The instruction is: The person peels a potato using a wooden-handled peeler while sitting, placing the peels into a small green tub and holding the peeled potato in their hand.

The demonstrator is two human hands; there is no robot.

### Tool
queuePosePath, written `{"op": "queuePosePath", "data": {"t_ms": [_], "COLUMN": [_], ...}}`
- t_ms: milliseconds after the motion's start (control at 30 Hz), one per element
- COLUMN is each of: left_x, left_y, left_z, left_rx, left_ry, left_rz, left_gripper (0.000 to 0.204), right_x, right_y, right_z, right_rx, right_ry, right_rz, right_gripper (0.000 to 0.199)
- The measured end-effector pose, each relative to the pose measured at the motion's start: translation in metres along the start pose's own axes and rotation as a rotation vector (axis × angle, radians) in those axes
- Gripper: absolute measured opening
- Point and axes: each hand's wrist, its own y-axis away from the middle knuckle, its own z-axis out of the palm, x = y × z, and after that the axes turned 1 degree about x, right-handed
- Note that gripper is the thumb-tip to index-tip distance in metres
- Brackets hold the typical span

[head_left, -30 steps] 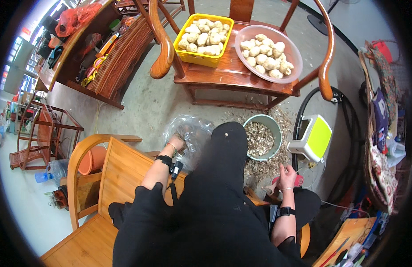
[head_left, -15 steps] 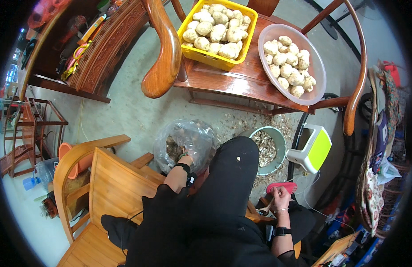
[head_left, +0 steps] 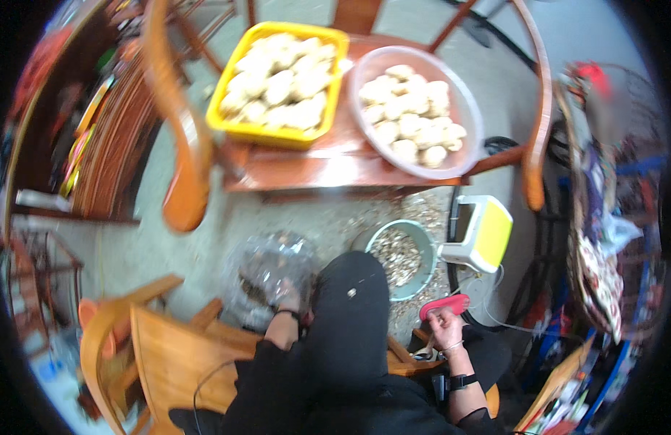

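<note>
1. Head view, motion-blurred toward the upper half. Person seated, dark clothing, one knee raised mid-view with a small pale fleck on it.
2. Left hand at the near right side of a clear plastic bag, just left of the knee. Fingers blurred behind the film; cannot tell whether they stand apart or close on something.
3. Bag sits on the floor, puffed and crumpled. Darker contents show through its left part; kind not readable.
4. Right hand to the right of the knee, fingers bent and near one another. A slim pale item shows just below them; too small to identify, and cannot tell whether the fingers clamp it.
5. Red-pink slipper appears directly beyond the right fingertips; contact unclear.
6. Green-grey pail on the floor between knee and stool, partly filled with brown-and-white scraps. More scraps scattered around it.
7. White stool with a lime-green top near the pail's right side.
8. Red-brown wooden chair ahead. On its seat, side by side: yellow basket left, translucent pinkish bowl right, both holding pale rounded pieces.
</note>
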Motion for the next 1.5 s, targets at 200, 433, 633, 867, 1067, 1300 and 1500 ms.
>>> {"op": "queuePosePath", "data": {"t_ms": [200,433,633,867,1067,1300,1500], "left_x": [-0.001,0.032,0.088,0.153,0.257,0.337,0.338], "left_y": [0.005,-0.002,0.032,0.106,0.188,0.255,0.274], "left_z": [-0.023,-0.098,-0.182,-0.258,-0.261,-0.167,-0.139], "left_rx": [-0.107,-0.051,0.075,0.180,-0.281,-0.906,-0.976], "left_ry": [-0.005,0.222,0.557,0.952,1.192,1.201,1.135], "left_rz": [0.024,-0.006,-0.044,0.040,0.270,0.217,0.232], "left_gripper": [0.042,0.042,0.042,0.042,0.032,0.039,0.044], "right_x": [-0.002,-0.003,-0.008,0.010,0.016,-0.002,-0.014], "right_y": [0.003,0.002,0.006,0.005,-0.011,-0.006,0.000], "right_z": [-0.014,-0.011,-0.008,0.000,0.002,-0.037,-0.042], "right_rx": [0.092,0.150,0.147,0.159,0.366,0.315,0.270], "right_ry": [0.047,-0.107,-0.381,-0.731,-1.008,-1.282,-1.356], "right_rz": [-0.117,-0.014,0.097,0.174,0.169,0.159,0.024], "right_gripper": [0.026,0.028,0.022,0.030,0.030,0.018,0.018]}}
